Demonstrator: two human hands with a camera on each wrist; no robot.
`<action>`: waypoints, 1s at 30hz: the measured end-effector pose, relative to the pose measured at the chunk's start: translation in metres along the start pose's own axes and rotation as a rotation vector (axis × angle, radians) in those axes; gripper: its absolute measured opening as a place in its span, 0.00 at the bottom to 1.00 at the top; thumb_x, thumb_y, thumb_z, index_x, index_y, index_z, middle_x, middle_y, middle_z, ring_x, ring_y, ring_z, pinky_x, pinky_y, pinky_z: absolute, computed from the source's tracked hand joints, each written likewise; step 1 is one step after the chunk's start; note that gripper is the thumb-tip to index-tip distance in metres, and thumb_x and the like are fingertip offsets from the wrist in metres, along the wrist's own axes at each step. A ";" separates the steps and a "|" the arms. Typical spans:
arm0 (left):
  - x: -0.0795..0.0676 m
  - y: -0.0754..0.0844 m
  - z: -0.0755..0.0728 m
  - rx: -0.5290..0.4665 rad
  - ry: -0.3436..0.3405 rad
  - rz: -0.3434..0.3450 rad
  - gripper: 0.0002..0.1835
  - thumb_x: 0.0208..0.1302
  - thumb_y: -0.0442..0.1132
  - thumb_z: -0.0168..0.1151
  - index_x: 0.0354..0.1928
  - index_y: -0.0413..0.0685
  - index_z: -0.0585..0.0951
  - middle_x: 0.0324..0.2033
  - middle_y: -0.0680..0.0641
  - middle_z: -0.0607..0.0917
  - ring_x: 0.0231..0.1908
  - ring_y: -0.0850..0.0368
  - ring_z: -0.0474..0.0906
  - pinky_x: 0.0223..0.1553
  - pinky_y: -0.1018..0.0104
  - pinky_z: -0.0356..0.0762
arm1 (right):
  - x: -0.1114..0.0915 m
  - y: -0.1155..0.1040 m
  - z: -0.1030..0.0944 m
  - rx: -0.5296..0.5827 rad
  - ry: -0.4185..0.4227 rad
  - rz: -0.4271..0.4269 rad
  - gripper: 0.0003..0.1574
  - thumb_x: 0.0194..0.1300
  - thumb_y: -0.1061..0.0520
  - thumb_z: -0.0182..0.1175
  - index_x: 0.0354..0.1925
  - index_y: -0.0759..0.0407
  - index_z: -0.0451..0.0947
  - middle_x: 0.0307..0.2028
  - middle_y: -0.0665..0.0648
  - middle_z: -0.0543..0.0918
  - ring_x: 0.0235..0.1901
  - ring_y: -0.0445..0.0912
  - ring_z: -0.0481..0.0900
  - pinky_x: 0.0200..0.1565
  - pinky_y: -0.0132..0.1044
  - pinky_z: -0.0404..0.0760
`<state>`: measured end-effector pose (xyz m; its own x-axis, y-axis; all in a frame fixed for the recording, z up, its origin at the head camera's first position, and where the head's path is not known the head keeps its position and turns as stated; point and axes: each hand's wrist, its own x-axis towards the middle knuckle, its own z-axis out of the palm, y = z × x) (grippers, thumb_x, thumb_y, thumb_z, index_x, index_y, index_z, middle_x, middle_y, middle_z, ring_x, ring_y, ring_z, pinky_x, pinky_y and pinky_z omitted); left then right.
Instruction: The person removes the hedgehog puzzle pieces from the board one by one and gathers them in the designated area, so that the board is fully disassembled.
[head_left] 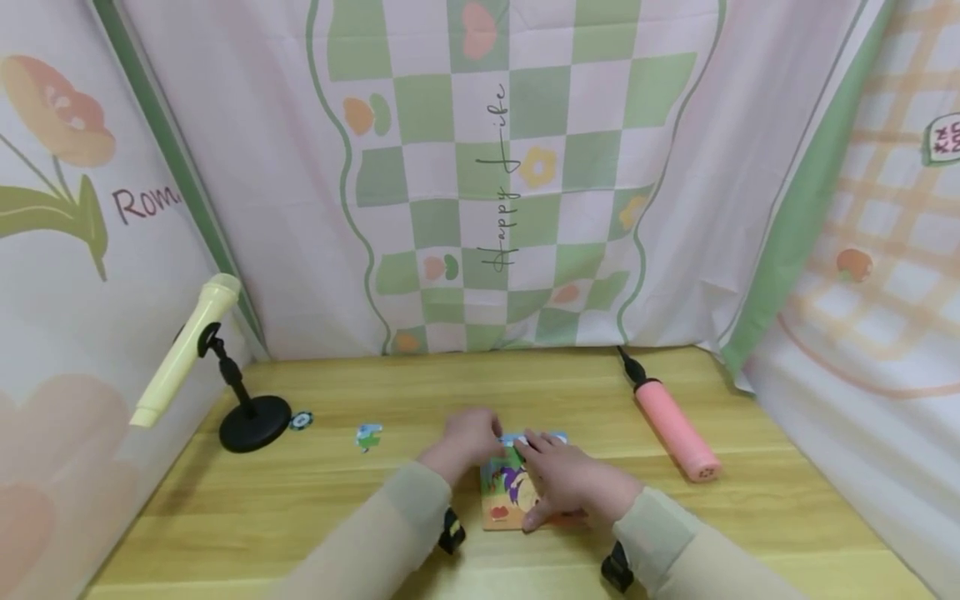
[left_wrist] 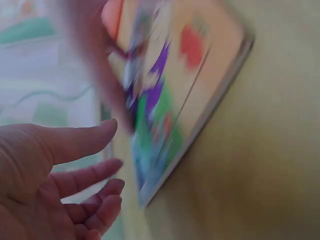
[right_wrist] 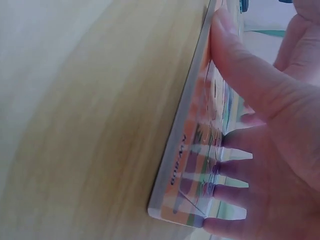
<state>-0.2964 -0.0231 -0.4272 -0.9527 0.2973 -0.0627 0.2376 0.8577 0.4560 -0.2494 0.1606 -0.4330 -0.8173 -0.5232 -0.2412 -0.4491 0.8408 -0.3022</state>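
A flat jigsaw puzzle board (head_left: 495,510) with a colourful cartoon picture lies on the table in front of me; thin cut lines show on its face in the left wrist view. My right hand (head_left: 562,477) rests on it, fingers spread over the picture and thumb near the front edge. At the board's far left corner is my left hand (head_left: 470,435), its fingers loosely bent; in the left wrist view nothing shows between fingers (left_wrist: 90,177) and thumb. Left of the board lies a small blue, white and green puzzle piece (head_left: 368,437).
On the left a black stand (head_left: 255,423) holds a pale yellow microphone (head_left: 183,354). Against its base lies a small dark ringed piece (head_left: 302,420). A pink hand pump (head_left: 678,429) lies at the right. Patterned curtains (head_left: 517,179) hang around the wooden table (head_left: 300,508).
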 end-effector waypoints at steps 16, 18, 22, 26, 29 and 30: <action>0.002 0.012 0.027 -0.035 0.006 -0.058 0.17 0.49 0.47 0.77 0.27 0.51 0.76 0.25 0.53 0.75 0.27 0.55 0.71 0.33 0.59 0.72 | -0.033 0.006 0.003 0.089 0.042 -0.046 0.61 0.55 0.33 0.69 0.75 0.59 0.56 0.73 0.74 0.50 0.70 0.69 0.50 0.66 0.62 0.56; 0.002 0.012 0.026 -0.071 -0.005 -0.070 0.17 0.49 0.46 0.77 0.28 0.51 0.76 0.25 0.52 0.75 0.27 0.55 0.71 0.31 0.60 0.73 | -0.038 0.009 0.003 0.102 0.033 -0.070 0.58 0.55 0.34 0.69 0.75 0.54 0.58 0.73 0.74 0.48 0.71 0.69 0.49 0.65 0.63 0.57; 0.001 0.012 0.024 -0.140 -0.028 -0.094 0.17 0.48 0.44 0.78 0.29 0.50 0.75 0.27 0.51 0.75 0.28 0.54 0.72 0.29 0.60 0.74 | -0.044 0.014 0.001 0.119 0.018 -0.103 0.54 0.56 0.36 0.69 0.74 0.46 0.60 0.74 0.73 0.47 0.71 0.69 0.48 0.64 0.64 0.58; 0.001 0.011 0.022 -0.184 -0.043 -0.100 0.17 0.49 0.43 0.78 0.29 0.50 0.75 0.26 0.50 0.76 0.27 0.54 0.73 0.28 0.60 0.74 | -0.044 0.017 0.002 0.097 0.012 -0.111 0.51 0.57 0.36 0.68 0.74 0.42 0.60 0.74 0.72 0.48 0.71 0.67 0.48 0.66 0.66 0.51; 0.001 0.010 0.022 -0.223 -0.045 -0.098 0.17 0.49 0.42 0.78 0.29 0.49 0.75 0.26 0.50 0.77 0.26 0.54 0.74 0.27 0.60 0.74 | -0.043 0.020 0.004 0.085 0.019 -0.117 0.51 0.57 0.35 0.67 0.74 0.41 0.60 0.74 0.71 0.49 0.72 0.66 0.47 0.65 0.69 0.44; 0.002 0.009 0.022 -0.240 -0.044 -0.098 0.16 0.49 0.41 0.78 0.29 0.49 0.75 0.26 0.50 0.77 0.26 0.53 0.74 0.27 0.60 0.74 | -0.043 0.020 0.005 0.087 0.021 -0.118 0.52 0.56 0.35 0.67 0.74 0.41 0.60 0.74 0.71 0.48 0.73 0.65 0.46 0.65 0.69 0.42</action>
<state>-0.2915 -0.0054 -0.4423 -0.9585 0.2403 -0.1532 0.0878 0.7605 0.6434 -0.2216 0.1998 -0.4329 -0.7685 -0.6139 -0.1801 -0.5104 0.7580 -0.4062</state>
